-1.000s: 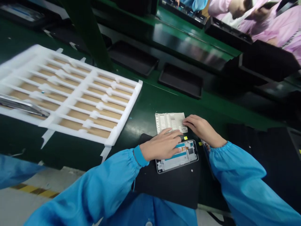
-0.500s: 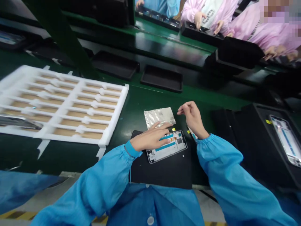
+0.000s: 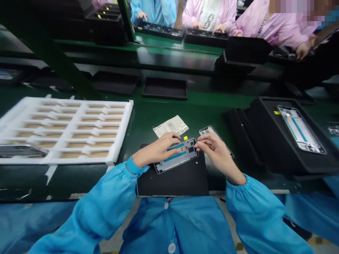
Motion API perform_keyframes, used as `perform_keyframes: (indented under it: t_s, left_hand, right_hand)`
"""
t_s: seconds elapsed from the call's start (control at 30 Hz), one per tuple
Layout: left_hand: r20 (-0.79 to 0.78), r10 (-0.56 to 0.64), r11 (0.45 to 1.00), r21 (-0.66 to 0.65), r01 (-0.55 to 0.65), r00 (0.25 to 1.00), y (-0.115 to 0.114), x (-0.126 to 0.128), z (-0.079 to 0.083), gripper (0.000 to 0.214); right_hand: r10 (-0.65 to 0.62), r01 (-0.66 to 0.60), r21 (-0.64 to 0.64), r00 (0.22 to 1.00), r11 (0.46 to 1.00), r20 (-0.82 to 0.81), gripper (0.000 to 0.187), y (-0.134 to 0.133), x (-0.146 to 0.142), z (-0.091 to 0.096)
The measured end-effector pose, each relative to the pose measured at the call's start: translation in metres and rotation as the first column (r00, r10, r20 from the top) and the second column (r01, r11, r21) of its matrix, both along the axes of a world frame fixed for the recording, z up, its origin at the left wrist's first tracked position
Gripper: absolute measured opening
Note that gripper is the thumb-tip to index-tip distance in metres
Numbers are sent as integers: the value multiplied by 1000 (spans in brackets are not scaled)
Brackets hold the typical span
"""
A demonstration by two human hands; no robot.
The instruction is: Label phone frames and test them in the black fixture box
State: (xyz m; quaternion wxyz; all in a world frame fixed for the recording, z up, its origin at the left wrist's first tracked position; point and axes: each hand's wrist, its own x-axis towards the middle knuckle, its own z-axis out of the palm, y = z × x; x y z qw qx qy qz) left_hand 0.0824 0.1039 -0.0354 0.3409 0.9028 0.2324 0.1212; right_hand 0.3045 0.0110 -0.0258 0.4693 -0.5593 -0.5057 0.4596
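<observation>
Below, green bench (image 3: 148,113), black mat (image 3: 174,181), left hand (image 3: 155,152) pressing phone frame (image 3: 182,155), grip released, right hand (image 3: 215,151) grip pinching its corner.

Nothing here you can read with certainty.

- Far side, right of centre: the white top under a co-worker's pink coat (image 3: 209,19) has a dark printed mark. It looks like an 8 but is too blurred to confirm.
- Near centre: the white sticker sheet with rows of small strips (image 3: 171,126) shows grey bars only, no legible characters.
- The small yellow tab (image 3: 185,138) just right of it looks blank.
- The open phone frame with a blue strip (image 3: 177,158) has markings too small to read.
- Same for the second phone frame (image 3: 300,129) in the black plastic tray (image 3: 270,141) on the right.
</observation>
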Motion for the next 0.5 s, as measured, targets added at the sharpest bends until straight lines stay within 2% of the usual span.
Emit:
perform_keyframes:
  t_s: [0.13,0.23,0.33,0.43,0.5]
  left_hand:
    - [-144,44,994,102,-30,989,-27,-11,27,28]
    - [-192,63,984,175,-29,979,-43,-12,37,28]
    - [-95,116,975,199,-95,989,-52,-11,33,29]
    - [111,158,973,150,-173,981,-58,-10,26,33]
    - [231,176,971,122,-208,957,-62,-9,24,23]
  right_hand:
    - [150,-151,0,979,988,140,13,-22,-5,18]
    - [225,-231,-7,940,973,256,9,-33,-10,28]
    - [241,-252,-10,916,968,320,8,-34,-13,29]
    - [269,-281,-17,896,960,354,9,-33,-14,28]
    - [285,-297,-25,886,955,365,9,-33,-15,28]
